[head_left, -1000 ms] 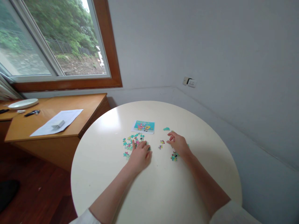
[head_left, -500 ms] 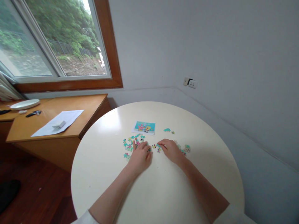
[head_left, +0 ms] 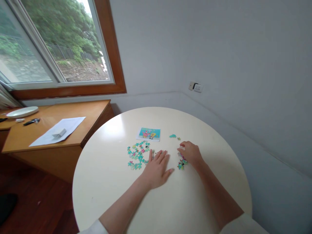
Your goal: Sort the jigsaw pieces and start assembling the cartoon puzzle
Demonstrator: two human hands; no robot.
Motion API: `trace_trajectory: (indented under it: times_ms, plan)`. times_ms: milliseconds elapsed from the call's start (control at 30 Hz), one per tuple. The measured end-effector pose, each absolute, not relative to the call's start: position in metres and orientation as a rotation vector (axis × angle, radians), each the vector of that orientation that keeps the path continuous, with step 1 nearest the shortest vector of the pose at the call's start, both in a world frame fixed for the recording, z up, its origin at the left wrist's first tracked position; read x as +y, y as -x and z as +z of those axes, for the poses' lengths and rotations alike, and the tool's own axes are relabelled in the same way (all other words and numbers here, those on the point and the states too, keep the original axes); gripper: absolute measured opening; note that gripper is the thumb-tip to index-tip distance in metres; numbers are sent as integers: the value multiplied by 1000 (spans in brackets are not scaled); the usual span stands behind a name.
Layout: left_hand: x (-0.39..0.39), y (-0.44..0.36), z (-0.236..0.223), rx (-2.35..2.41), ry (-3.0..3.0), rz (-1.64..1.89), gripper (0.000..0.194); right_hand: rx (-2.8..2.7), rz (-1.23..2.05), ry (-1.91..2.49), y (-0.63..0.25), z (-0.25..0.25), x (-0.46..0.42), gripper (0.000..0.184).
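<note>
Left hand [head_left: 158,169] lies flat, fingers spread, over puzzle pieces [head_left: 139,156]. Right hand [head_left: 191,152] curls, fingers slightly parted; whether it grips anything is unclear.

puzzle pieces [head_left: 146,162]: partly under left hand [head_left: 157,170] | window [head_left: 73,48]: cut off | sleeves [head_left: 95,228]: cut off

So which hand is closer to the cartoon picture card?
Your left. The left hand lies spread just on your side of the card, its fingers near the card's edge. The right hand is farther off, to the right.
</note>
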State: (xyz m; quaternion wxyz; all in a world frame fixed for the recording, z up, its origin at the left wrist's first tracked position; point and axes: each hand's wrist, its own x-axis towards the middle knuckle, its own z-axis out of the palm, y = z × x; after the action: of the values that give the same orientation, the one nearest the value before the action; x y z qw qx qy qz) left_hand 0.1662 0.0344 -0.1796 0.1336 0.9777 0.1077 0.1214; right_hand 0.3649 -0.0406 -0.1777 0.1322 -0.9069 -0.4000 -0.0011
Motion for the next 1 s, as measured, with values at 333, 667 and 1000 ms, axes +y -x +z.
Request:
trace_trajectory:
  times_ms: [333, 667, 1000]
  plan:
    - [44, -164, -180, 511, -2849, 312, 34, -1341, -37, 2489, -352, -183, -30, 18]
    - [48, -163, -175, 606, -2819, 266, 32, -1283, -68, 2356, -355, -192, -23, 25]
    - [48, -162, -173, 607, -2816, 244, 34, -1364, 203, 1874, -339, -204, -15, 16]
